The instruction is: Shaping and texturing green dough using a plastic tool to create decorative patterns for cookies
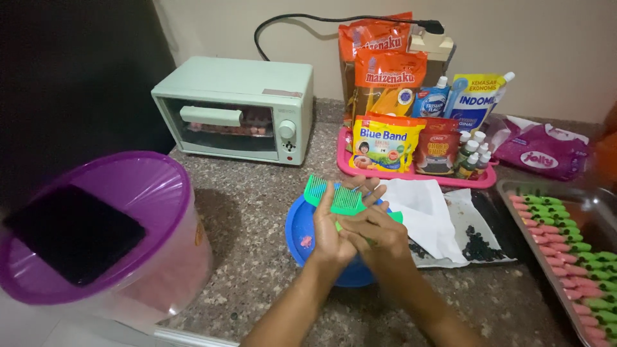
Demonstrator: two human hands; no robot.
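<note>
Both hands meet over a blue plastic bowl (302, 247) on the speckled stone desk (257, 212). The left hand (331, 234) has its fingers curled around a green comb (331, 196), whose teeth stand up above the fingertips. The right hand (376, 234) is cupped against the left with its fingers folded closed; a sliver of green shows at its far edge, perhaps part of the comb or a bit of dough, though the view is too cramped to tell. A small pink lump (306, 241) lies inside the bowl.

Just right of the bowl lies a white sheet of paper (424, 218) with dark little pieces (479, 244) scattered on it. Further right, a metal tray (514, 212) holds rows of pink-and-green shaped pieces (565, 250).

Behind the hands, a pink tray (411, 177) carries pouches of baking ingredients (389, 138) and small capped bottles (472, 154). A mint-green toaster oven (234, 109) stands to the left of it, with its black cord (308, 19) running along the wall. Near the left edge sits a clear tub with a purple lid (128, 193), and a flat black object (71, 231) rests on that lid.
</note>
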